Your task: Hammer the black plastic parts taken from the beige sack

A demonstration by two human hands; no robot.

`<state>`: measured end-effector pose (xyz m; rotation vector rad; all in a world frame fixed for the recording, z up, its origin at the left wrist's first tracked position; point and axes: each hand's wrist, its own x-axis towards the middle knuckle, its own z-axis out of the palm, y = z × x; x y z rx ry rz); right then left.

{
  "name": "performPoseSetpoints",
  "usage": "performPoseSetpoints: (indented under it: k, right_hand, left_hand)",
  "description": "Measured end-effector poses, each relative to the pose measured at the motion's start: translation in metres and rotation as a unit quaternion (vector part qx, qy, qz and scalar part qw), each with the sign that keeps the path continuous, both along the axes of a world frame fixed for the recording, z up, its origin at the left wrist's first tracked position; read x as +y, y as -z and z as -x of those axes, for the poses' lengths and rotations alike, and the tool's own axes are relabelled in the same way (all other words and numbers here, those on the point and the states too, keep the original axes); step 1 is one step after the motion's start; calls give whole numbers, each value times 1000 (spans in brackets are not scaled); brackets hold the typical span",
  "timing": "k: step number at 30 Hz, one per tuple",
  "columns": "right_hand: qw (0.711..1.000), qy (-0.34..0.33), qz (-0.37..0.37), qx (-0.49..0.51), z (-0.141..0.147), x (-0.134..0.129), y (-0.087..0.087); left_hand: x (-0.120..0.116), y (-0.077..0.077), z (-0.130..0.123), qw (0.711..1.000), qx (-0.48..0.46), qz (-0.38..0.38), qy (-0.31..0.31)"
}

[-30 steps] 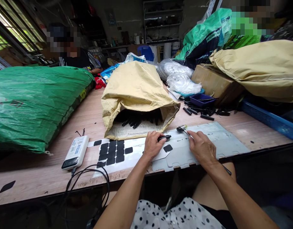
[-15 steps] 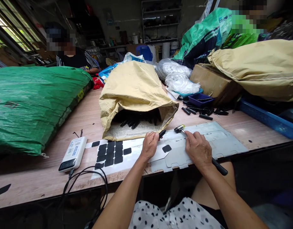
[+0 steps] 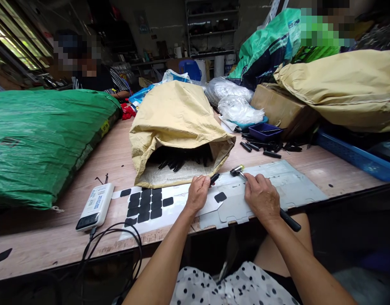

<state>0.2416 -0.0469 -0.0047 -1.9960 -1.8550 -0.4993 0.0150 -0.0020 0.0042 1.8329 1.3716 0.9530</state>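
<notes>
My left hand is closed around a small black cylindrical piece, whose end pokes out past the fingers. In my right hand is a hammer with a metal and yellow head; its black handle runs back under the wrist. Both hands are over a grey-white board at the table's front. A black rounded square patch lies between them. Left of my left hand is a white sheet bearing several black square patches. An open tan sack with black pieces inside faces me.
A green sack fills the left side. A white power bank with cables lies at front left. Black parts, a purple tray, a cardboard box and a blue basket stand right. Another person sits across the table.
The view has shifted slightly, so everything sits a little further left. Both hands keep their hold, and no clear movement of the black piece or hammer shows.
</notes>
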Motion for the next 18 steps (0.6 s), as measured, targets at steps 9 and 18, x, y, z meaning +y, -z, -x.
performPoseSetpoints:
  k: [9,18]
  right_hand:
    - [1000,7,11,6,1,1,-1]
    - [1000,0,1,2,-1,1,2]
  left_hand:
    - [-86,-37,26,826,-354,332,286]
    - [-125,116,31,888,-40,451,76]
